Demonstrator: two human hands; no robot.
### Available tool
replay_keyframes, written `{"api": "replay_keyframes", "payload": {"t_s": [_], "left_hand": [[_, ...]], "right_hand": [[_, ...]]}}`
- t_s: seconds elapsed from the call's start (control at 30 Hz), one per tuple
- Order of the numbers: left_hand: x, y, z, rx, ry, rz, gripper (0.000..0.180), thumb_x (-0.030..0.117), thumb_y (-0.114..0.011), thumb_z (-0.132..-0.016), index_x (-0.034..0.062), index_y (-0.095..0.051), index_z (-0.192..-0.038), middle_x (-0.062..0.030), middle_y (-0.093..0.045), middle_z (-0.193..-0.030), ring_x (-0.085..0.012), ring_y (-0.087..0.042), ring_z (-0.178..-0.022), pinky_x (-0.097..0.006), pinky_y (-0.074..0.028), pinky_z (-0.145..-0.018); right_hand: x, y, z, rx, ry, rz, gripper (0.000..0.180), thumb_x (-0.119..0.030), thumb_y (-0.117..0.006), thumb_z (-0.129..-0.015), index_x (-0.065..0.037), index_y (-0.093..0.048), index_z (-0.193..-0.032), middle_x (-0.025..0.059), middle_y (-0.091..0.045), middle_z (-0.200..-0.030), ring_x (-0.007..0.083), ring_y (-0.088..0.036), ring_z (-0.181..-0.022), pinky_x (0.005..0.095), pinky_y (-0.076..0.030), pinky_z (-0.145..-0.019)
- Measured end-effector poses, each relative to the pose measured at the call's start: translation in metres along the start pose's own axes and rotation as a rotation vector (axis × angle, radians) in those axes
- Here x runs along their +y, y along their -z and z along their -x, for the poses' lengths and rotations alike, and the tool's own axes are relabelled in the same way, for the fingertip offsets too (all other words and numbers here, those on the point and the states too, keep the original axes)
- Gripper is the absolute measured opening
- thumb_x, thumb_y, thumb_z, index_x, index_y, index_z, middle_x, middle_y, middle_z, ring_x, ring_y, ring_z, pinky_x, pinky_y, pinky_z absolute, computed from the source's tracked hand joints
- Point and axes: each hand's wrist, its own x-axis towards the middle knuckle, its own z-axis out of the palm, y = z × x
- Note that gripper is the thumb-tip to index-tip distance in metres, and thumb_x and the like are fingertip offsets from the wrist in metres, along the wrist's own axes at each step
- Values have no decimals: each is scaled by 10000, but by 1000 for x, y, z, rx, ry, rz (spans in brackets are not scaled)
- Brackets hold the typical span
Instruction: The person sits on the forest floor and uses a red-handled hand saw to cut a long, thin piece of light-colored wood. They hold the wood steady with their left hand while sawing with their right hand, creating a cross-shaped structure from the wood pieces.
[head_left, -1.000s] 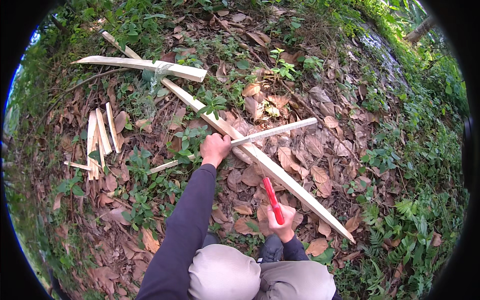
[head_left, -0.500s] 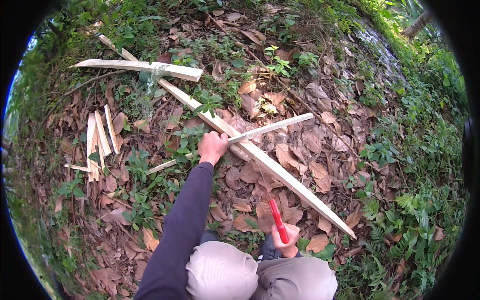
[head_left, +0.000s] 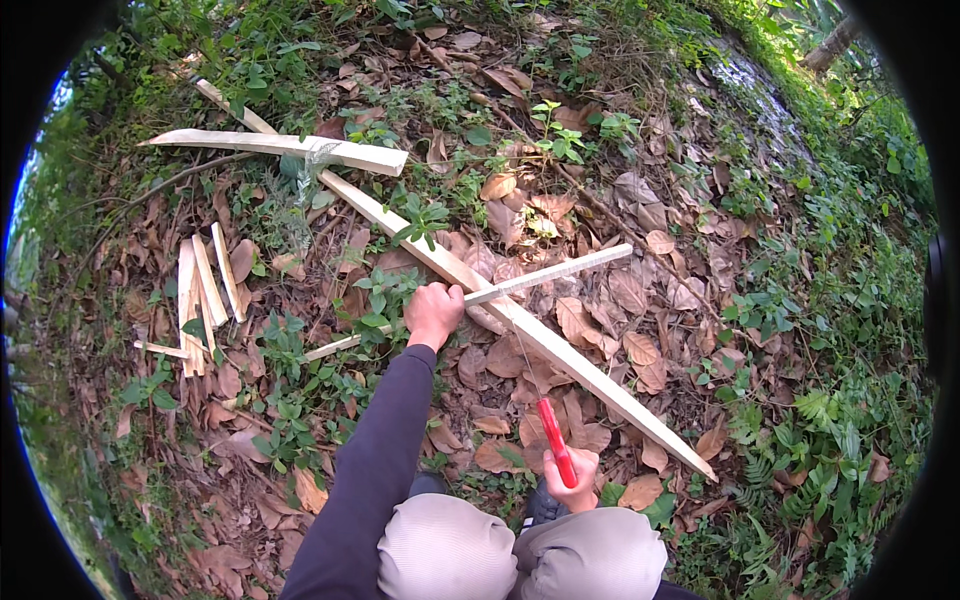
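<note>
My left hand (head_left: 434, 314) is closed round a thin wooden stick (head_left: 570, 268), pressing it down across a long pale wooden plank (head_left: 605, 388) on the ground. The stick runs past the plank to the upper right, and its other end emerges among leaves at lower left. In my right hand (head_left: 572, 484), close to my knees, is a hand saw (head_left: 555, 440) with a red handle. Its narrow blade slants up toward the stick, just right of my left hand. Whether the teeth touch the wood is too fine to tell.
At the far left another wooden piece (head_left: 365, 157) lies across the plank, with clear wrapping round the crossing. Several short cut sticks (head_left: 188, 300) are heaped on the left. Dry leaves (head_left: 640, 350), green plants (head_left: 415, 225) and a thin branch (head_left: 590, 200) cover the ground.
The view has shifted slightly, so the wood and my left hand appear a little lower. Both hands keep their grips. The saw sits at nearly the same place in the picture.
</note>
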Motion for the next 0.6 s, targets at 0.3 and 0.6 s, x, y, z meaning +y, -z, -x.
{"api": "replay_keyframes", "payload": {"t_s": [0.3, 0.6], "left_hand": [[-3, -2, -9, 8, -29, -12, 470, 381, -503, -833, -12, -760, -846, -278, -703, -854, -439, -704, -824, -493, -570, -786], [-5, 7, -9, -12, -32, -11, 458, 370, -493, -842, -1, -762, -854, -283, -697, -849, -441, -701, -820, -503, -565, -795]], "right_hand": [[7, 16, 58, 1, 62, -98, 79, 37, -646, -703, 9, -580, -669, 125, -544, -558, 292, -568, -467, 360, -468, -494], [17, -2, 16, 50, 60, -20, 44, 12, -658, -718, 2, -618, -702, 109, -577, -583, 292, -597, -483, 365, -479, -496]]}}
